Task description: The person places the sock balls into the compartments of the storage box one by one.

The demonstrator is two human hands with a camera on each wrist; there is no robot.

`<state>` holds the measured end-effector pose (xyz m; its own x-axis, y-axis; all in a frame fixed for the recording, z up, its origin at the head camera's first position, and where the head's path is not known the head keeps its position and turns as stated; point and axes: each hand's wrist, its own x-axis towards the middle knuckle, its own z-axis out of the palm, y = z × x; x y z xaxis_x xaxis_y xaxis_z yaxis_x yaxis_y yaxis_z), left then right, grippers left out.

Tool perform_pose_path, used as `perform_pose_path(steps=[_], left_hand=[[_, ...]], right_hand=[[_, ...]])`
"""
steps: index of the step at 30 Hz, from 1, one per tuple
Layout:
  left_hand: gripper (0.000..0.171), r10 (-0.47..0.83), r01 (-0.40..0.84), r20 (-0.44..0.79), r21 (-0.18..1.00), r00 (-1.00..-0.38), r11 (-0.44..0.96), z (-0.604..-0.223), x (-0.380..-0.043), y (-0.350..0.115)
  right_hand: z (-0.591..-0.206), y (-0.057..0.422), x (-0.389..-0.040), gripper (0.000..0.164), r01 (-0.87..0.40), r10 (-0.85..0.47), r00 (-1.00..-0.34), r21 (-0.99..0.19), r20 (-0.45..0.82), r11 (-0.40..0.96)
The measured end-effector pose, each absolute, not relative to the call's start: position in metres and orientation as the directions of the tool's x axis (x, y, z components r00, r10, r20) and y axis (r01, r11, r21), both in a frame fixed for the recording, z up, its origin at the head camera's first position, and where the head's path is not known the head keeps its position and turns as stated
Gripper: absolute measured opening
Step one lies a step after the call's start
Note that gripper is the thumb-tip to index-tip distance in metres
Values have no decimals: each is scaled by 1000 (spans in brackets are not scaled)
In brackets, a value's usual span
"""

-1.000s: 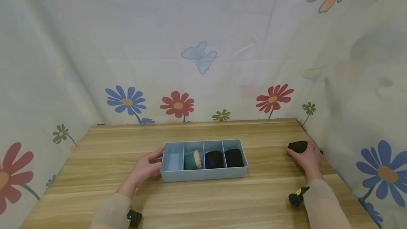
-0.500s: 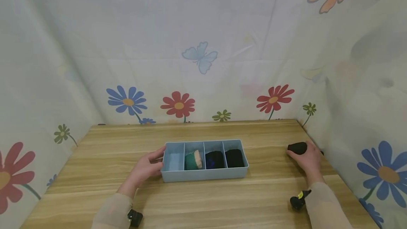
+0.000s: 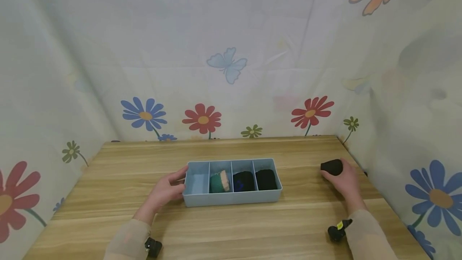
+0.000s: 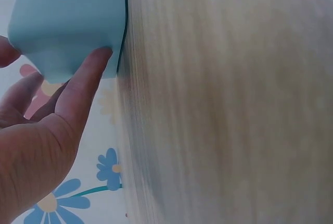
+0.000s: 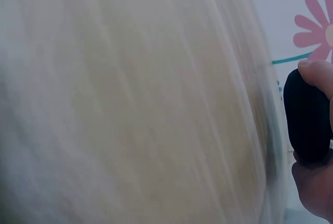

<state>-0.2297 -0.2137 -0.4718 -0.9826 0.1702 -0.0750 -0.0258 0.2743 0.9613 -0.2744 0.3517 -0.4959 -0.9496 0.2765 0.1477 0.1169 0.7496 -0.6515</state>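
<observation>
A pale blue divided box [image 3: 231, 199] stands mid-table with a row of compartments. My left hand [image 3: 167, 187] is at its left end; in the left wrist view the extended thumb [image 4: 86, 86] touches the end wall and a fingertip meets the corner. The leftmost compartment [image 3: 197, 183] is bare. To its right sit a rolled green-and-cream sock [image 3: 218, 182], a black one with blue marks [image 3: 243, 181] and a plain black one [image 3: 266, 179]. My right hand [image 3: 347, 179] grips a rolled black sock [image 3: 331, 167] between thumb and fingers, over the table's right side.
The wood-grain table [image 3: 231, 232] runs back to a white curtain [image 3: 173, 31] printed with flowers and butterflies, which also hangs along both sides. Near the right hand is the table's right edge. A small black camera [image 3: 153, 247] sits on the left wrist, another [image 3: 337, 232] on the right.
My right hand has shifted slightly left with the black sock, mostly in the last half second. The left hand and the box have stayed in place.
</observation>
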Motion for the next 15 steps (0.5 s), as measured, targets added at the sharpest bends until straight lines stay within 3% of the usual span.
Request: perform_pose_path(steps=[15], left_hand=[[68, 154, -37, -84, 958, -985, 285, -473, -231, -215]], right_hand=[[-484, 331, -277, 88, -43, 160, -953, -639, 256, 768]])
